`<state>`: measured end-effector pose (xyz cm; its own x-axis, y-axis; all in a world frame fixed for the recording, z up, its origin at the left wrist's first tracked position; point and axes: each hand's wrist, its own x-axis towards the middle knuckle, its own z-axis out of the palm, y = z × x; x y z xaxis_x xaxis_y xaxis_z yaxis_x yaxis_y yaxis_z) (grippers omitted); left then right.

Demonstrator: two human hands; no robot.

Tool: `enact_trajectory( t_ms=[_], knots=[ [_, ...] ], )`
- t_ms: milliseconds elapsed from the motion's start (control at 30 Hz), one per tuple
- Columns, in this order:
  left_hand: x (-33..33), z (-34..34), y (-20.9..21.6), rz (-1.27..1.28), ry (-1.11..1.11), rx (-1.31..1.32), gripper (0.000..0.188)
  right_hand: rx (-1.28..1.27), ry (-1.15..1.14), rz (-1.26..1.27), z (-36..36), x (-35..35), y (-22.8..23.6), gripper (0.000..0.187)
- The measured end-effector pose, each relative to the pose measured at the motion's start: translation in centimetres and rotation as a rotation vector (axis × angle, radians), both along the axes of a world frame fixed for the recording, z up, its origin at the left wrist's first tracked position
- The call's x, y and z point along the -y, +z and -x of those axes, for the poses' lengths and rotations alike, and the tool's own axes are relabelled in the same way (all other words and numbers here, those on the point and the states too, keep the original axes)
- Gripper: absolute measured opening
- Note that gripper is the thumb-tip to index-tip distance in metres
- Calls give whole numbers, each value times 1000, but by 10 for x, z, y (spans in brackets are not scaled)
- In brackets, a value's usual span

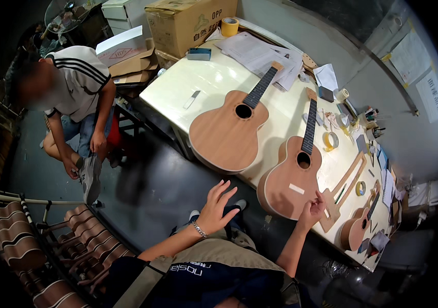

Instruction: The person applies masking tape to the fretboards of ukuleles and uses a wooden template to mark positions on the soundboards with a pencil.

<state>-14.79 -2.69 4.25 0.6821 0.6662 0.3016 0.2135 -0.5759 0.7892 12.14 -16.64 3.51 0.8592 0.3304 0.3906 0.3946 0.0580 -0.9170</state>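
Two unstrung wooden guitars, small like ukuleles, lie face up on the pale worktable (172, 95). My right hand (311, 209) is at the lower edge of the nearer guitar (285, 179), its index finger raised and apart from the thumb, the other fingers curled. Whether it touches the wood I cannot tell. A pale rectangular patch (296, 189) sits on that guitar's top, below the sound hole. In front of the table my left hand (216, 210) hangs in the air, fingers spread and holding nothing. Just beyond it lies the other guitar (226, 133), its dark fretboard angled away.
At the table's right lie a smaller guitar (355, 231), a flat wooden template (339, 205) and tape rolls (330, 141). Papers (255, 54) and a cardboard box (190, 23) are at the back. A seated person (83, 77) holds their shoe at left. Curved wooden guitar sides (18, 226) stand on a rack at lower left.
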Motion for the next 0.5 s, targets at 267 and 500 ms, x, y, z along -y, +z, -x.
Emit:
enact_trajectory(
  t_ms=[267,500],
  knots=[
    [13,60,1,20,-96,-62,53,5,-46,147,110,15,11,32],
    [32,53,1,56,-322,-83,48,232,-147,298,142,49,36,32]
  ],
)
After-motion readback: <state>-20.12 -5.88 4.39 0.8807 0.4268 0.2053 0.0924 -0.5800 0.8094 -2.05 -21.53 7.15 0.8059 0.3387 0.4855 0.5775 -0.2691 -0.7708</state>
